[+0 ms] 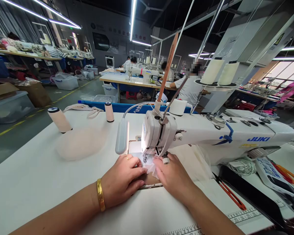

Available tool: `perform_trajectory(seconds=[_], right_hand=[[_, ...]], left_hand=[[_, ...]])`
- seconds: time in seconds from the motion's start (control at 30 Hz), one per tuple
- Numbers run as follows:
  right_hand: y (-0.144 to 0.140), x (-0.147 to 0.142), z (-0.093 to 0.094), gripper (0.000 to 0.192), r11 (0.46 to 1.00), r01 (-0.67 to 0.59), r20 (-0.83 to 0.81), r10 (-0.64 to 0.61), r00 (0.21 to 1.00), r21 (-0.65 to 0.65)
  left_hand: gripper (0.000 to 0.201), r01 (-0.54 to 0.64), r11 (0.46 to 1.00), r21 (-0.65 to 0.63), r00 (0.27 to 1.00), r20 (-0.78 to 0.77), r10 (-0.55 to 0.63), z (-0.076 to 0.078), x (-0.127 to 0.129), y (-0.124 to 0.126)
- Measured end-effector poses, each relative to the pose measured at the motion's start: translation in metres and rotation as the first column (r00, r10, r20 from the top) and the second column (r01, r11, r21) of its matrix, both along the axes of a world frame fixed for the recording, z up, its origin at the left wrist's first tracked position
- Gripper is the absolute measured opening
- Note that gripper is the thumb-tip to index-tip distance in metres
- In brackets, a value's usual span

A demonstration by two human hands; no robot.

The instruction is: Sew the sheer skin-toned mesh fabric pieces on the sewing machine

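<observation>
Bright ceiling strip lights (133, 19) and a glaring lamp (122, 135) light the white table (39, 176) evenly, shadows stay soft, and edges bend from wide-angle distortion.

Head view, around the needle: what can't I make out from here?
- Needle tip: hidden behind the sewing machine head and lamp glare.
- Sheer fabric: its edges under the left hand and right hand are covered.
- Ruler markings: too small, cut by the bottom edge.
- Scissors: blades hidden.
</observation>
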State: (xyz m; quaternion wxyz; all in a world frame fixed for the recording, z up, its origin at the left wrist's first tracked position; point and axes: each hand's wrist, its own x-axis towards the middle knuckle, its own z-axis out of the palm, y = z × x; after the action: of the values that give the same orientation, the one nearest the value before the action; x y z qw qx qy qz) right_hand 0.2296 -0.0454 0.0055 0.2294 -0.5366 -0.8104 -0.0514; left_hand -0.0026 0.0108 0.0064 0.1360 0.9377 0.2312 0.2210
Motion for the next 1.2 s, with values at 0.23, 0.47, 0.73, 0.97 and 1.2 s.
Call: perform_trajectory(seconds=[0.23,0.47,0.73,0.97,1.2], right_hand=[[-0.003,-0.002,0.0,0.038,0.981,-0.191,-0.073,0.192,0.979,0.028],[-0.008,-0.004,-0.002,0.024,0.977,-0.183,-0.018,0.182,0.983,-0.111],[-0.011,-0.007,-0.001,0.029,0.972,-0.204,-0.036,0.201,0.979,-0.115],[-0.01,-0.007,0.0,0.029,0.973,-0.192,-0.048,0.187,0.981,-0.126],[-0.009,-0.007,0.0,0.031,0.976,-0.185,-0.069,0.177,0.982,-0.118]], left_hand=[[0.025,0.015,1.0,0.003,1.0,0.008,-0.015,0.001,0.006,-0.007],[0.022,0.042,0.998,0.052,0.997,0.058,-0.045,0.008,0.002,-0.004],[0.02,0.03,0.994,0.104,0.996,0.081,-0.038,0.008,0.002,-0.009],[0.021,0.013,0.993,0.118,0.997,0.069,-0.021,0.007,0.002,-0.01],[0.02,-0.001,0.989,0.15,0.996,0.087,-0.012,-0.002,0.002,-0.012]])
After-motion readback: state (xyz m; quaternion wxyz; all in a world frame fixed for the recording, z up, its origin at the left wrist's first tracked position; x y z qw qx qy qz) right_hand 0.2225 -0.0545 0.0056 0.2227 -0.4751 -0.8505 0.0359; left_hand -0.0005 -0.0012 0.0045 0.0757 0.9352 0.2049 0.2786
